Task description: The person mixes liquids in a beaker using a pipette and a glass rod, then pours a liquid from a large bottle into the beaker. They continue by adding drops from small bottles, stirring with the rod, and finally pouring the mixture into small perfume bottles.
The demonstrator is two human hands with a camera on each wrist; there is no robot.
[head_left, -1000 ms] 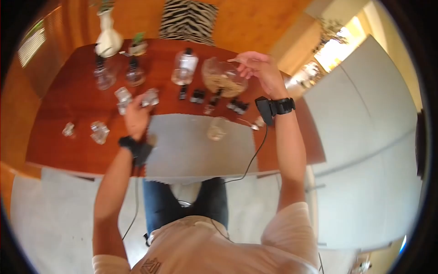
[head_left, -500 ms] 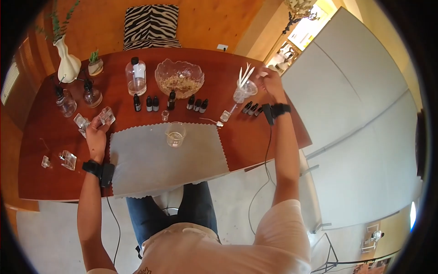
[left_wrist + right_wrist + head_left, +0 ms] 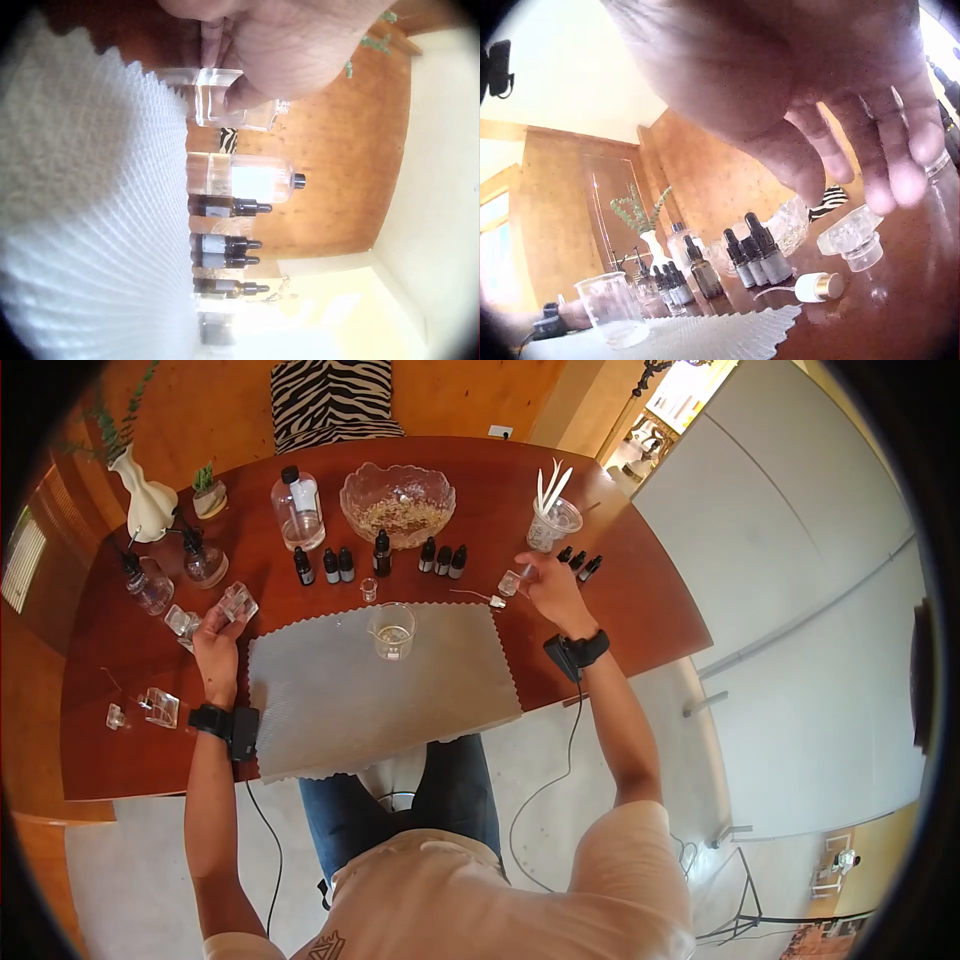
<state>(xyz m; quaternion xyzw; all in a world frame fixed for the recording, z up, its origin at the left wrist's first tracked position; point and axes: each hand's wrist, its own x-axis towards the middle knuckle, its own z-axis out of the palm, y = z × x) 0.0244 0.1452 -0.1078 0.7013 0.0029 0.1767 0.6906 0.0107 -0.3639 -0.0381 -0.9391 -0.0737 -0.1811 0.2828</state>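
My left hand (image 3: 216,650) holds a small clear glass bottle (image 3: 237,603) at the left edge of the grey cloth, thumb and fingers on its sides in the left wrist view. Another clear glass bottle (image 3: 182,625) stands just left of it. On the right, my right hand (image 3: 555,595) reaches down over a faceted clear cap (image 3: 853,238). In the right wrist view its fingers hang apart, fingertips right at the cap's top. Beside that cap lies a white and gold spray pump (image 3: 820,287) with a thin tube.
A glass beaker (image 3: 393,632) stands on the grey cloth (image 3: 370,710). Behind are black-capped dropper bottles (image 3: 382,553), a large clear bottle (image 3: 299,510) and a glass bowl (image 3: 420,488). White strips stand in a clear cup (image 3: 545,532). A square bottle (image 3: 161,707) lies far left.
My right hand has come in from the table's far right, beside the cup of strips, to the clear cap. My left hand stays on its glass bottle. The head view has shifted.
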